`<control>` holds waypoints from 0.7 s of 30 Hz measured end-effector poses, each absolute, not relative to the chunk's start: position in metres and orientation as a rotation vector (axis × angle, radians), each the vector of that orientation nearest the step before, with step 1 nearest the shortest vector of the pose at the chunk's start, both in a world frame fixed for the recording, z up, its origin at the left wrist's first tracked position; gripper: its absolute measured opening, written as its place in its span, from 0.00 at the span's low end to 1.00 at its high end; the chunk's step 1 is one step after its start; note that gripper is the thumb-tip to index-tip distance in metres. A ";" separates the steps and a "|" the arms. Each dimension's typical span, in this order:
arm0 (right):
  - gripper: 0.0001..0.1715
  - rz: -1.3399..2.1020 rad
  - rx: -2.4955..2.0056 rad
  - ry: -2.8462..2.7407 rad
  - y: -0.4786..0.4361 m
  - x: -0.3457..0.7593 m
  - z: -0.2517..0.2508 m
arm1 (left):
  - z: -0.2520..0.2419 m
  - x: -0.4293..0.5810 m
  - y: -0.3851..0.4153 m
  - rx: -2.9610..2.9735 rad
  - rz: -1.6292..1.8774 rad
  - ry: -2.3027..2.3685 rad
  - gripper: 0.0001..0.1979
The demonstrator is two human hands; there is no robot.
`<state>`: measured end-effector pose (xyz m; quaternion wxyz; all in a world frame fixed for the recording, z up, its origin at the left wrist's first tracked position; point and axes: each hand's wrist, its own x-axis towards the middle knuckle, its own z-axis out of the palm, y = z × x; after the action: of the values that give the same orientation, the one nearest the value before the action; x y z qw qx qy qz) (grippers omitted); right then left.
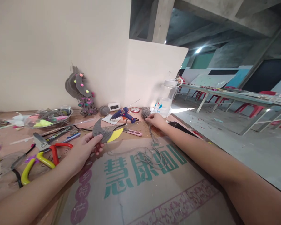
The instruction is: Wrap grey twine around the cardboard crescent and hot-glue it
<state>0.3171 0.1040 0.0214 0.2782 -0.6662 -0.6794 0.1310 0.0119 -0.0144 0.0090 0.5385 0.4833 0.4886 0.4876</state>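
Note:
My left hand (93,144) grips a crescent-shaped card (99,132) between thumb and fingers. Grey yarn is wound over most of it, while one end (115,134) shows bare yellow. Farther right, my right hand (155,119) has its fingers pinched together at a ball of grey yarn (145,112), on strands that hang from it. Below that hand, loose loops of yarn (152,157) lie on the printed cardboard sheet (140,197). A blue glue gun (124,114) and a pink utility knife (132,132) rest between my hands.
Red-and-yellow pliers (46,157) and scissors lie at the left, before a bowl of craft scraps (49,118). A water bottle (165,98) stands behind my right hand. A yarn-wrapped moon with pompoms (81,89) leans on the partition. A small digital clock (113,106) stands nearby.

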 end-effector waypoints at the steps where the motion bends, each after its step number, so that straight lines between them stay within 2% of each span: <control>1: 0.19 0.380 -1.757 -1.795 0.104 0.315 0.023 | 0.009 0.012 -0.014 1.148 1.162 1.171 0.13; 7: 0.27 0.637 -1.479 -1.773 0.080 0.308 0.061 | 0.008 0.012 -0.013 1.133 1.138 1.171 0.13; 10: 0.26 0.868 -1.158 -1.786 0.057 0.303 0.091 | 0.007 0.012 -0.013 1.154 1.146 1.158 0.13; 13: 0.28 0.912 -1.017 -1.878 0.033 0.298 0.117 | 0.008 0.012 -0.014 1.168 1.139 1.151 0.12; 17: 0.35 0.668 -1.176 -2.037 0.019 0.300 0.132 | 0.009 0.012 -0.016 1.167 1.142 1.152 0.12; 19: 0.30 0.329 -1.349 -2.095 0.024 0.306 0.131 | 0.010 0.012 -0.016 1.162 1.143 1.148 0.13; 21: 0.21 -0.115 -1.624 -2.093 0.032 0.314 0.128 | 0.010 0.012 -0.015 1.167 1.146 1.154 0.13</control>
<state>0.3141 0.0321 0.1278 0.2426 -0.5941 -0.7657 -0.0422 0.0123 -0.0151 0.0096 0.5396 0.4908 0.4854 0.4821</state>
